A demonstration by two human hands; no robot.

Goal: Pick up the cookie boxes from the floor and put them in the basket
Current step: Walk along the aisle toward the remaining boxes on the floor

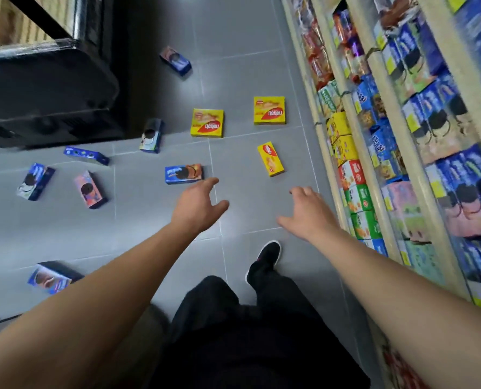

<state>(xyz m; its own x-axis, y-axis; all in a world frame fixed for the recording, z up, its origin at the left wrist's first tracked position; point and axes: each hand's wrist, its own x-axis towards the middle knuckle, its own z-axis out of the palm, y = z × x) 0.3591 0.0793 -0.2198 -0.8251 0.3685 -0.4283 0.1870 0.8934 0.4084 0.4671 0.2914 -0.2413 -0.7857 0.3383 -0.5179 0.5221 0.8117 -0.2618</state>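
Across the grey tiled floor [247,66] in the head view, cookie boxes lie scattered: two square yellow ones mid-frame, a narrow yellow box [270,160] right of centre, blue ones toward the left. My left hand [198,204] and right hand [308,213] both hang spread and hold nothing. Nearest the left fingers is the blue-and-orange box [183,173]; I'd take it by its long edges first (no basket in sight, so I'd locate that before loading up).
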